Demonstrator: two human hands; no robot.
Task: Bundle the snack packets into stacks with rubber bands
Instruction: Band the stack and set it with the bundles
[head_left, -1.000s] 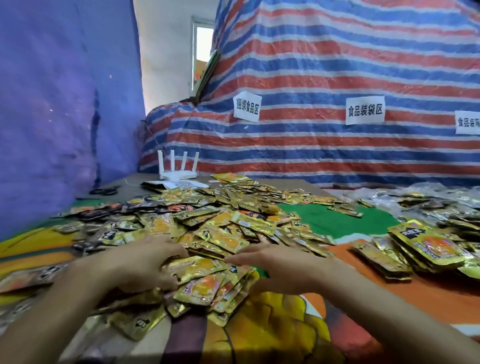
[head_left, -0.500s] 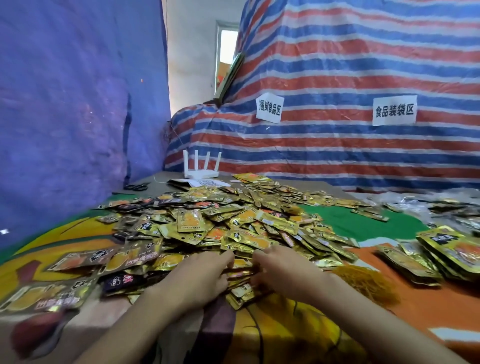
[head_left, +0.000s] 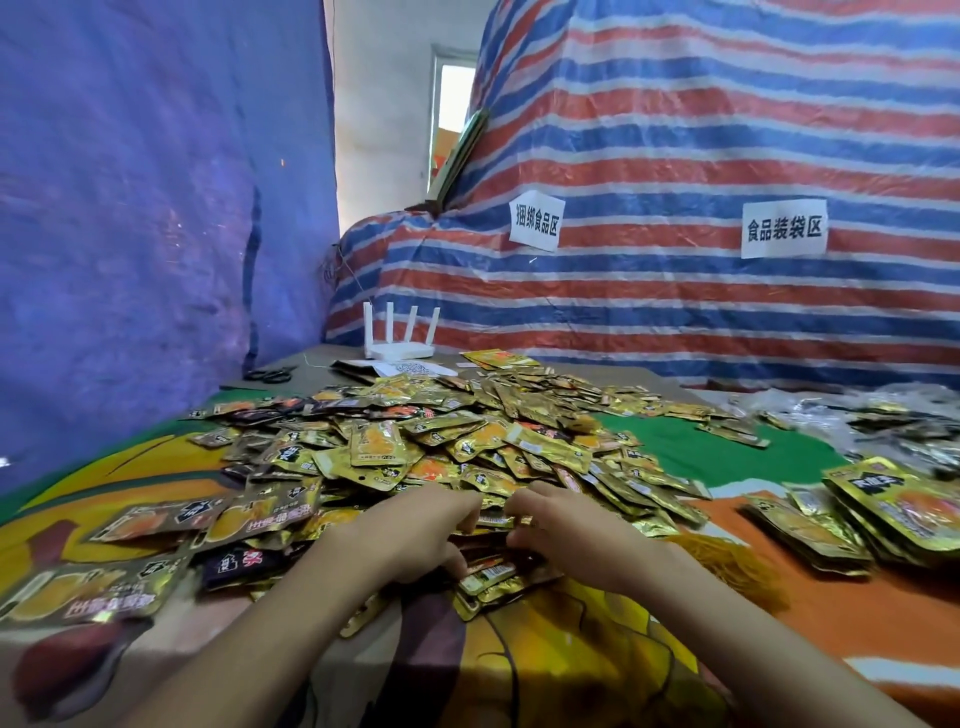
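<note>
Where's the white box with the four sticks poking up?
In the head view, the white router sits far back on the left, by the striped tarp, just behind the pile of snack packets, with scissors to its left.

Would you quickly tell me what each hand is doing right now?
Left hand: closed, fingers curled round the stack of packets.
Right hand: closed, gripping the same stack from the other side.

Soft daylight, blurred wide-angle edges

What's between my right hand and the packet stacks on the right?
A heap of yellow rubber bands on the orange cloth, in the head view.
</note>
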